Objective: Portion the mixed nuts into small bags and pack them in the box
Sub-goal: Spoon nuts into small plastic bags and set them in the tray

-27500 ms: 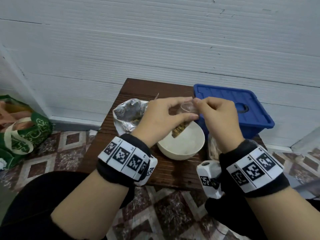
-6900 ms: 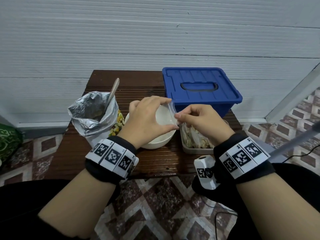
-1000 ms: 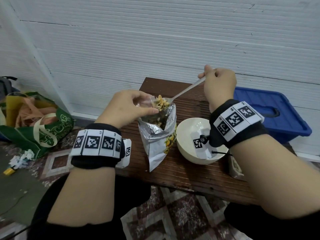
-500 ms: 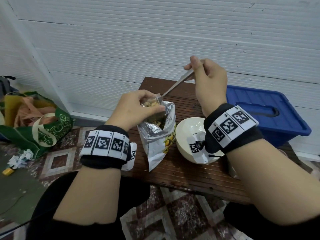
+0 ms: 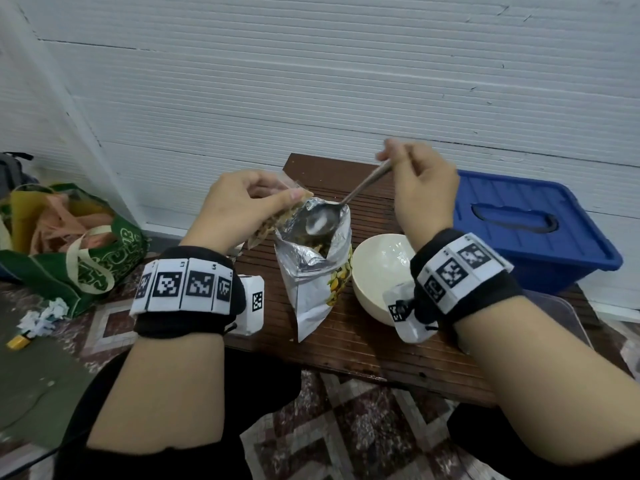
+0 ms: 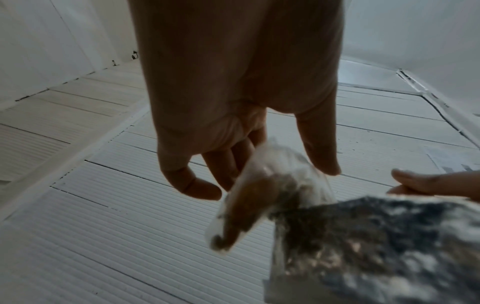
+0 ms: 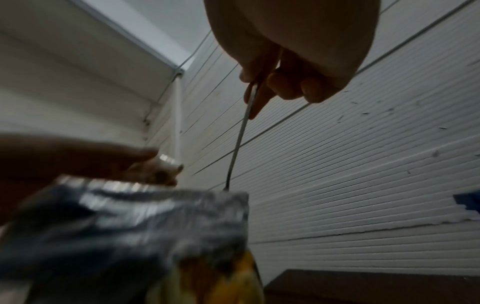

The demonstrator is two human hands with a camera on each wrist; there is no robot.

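Head view: white bowl (image 5: 375,271) between foil bag (image 5: 311,271) and blue box (image 5: 533,230)

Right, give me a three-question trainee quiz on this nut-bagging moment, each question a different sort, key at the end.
1. True or false: the spoon carries a heap of nuts.
2. Multiple choice: the left hand holds
A. the white bowl
B. a small clear bag with nuts in it
C. the blue box lid
3. Fill in: the spoon's bowl sits in the mouth of the ____ bag.

Key
1. False: its bowl looks empty and shiny, and the right hand holds its handle.
2. B: the small clear bag is pinched at its top, beside the bigger bag.
3. Foil: it stands open on the table, left of the white bowl.
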